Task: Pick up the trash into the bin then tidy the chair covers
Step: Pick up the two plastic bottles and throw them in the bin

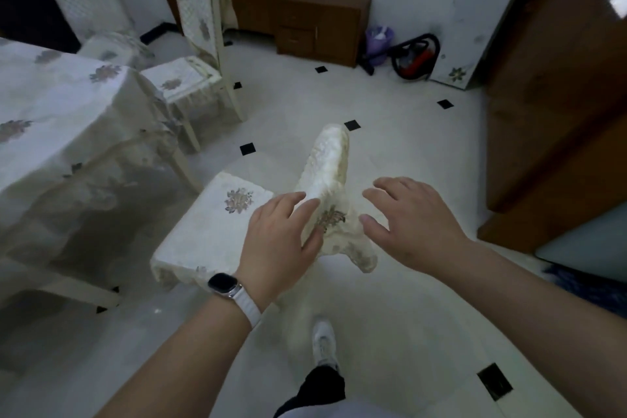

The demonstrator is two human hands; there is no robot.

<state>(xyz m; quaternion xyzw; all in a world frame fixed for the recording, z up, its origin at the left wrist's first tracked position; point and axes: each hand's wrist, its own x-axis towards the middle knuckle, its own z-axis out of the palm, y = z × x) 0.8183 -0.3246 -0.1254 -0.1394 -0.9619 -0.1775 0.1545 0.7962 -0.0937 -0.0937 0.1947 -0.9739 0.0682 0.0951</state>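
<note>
The backrest cover (327, 173) of the nearest chair stands between the two hands, rising cream and quilted from the seat cover (210, 231), which lies to its left with one floral motif on top. The left hand (278, 241) lies against the left side of the backrest cover, fingers fairly straight along the fabric and the thumb touching it just beside a floral motif; it is relaxed rather than clenched, and no pinch on the cloth shows. The right hand (410, 224) hovers just to the right of the same cover, fingers spread and loose, holding nothing; its thumb tip is close to the fabric, though contact cannot be told. A smartwatch (222, 285) on a white band sits on the left wrist. Three covered chairs are in view: this one, a second chair (219, 54) farther back whose back cover (195, 0) hangs skewed to one side, and a third chair (84, 0) beyond it at the top left. One table under a flowered tablecloth (61, 105) fills the left edge. One bin (379, 39) with a purple liner stands well apart by the far wall, between a wooden cabinet (319, 24) and a red appliance (417, 58). One white shoe (324, 339) shows below the hands on the pale tiled floor (424, 153).
</note>
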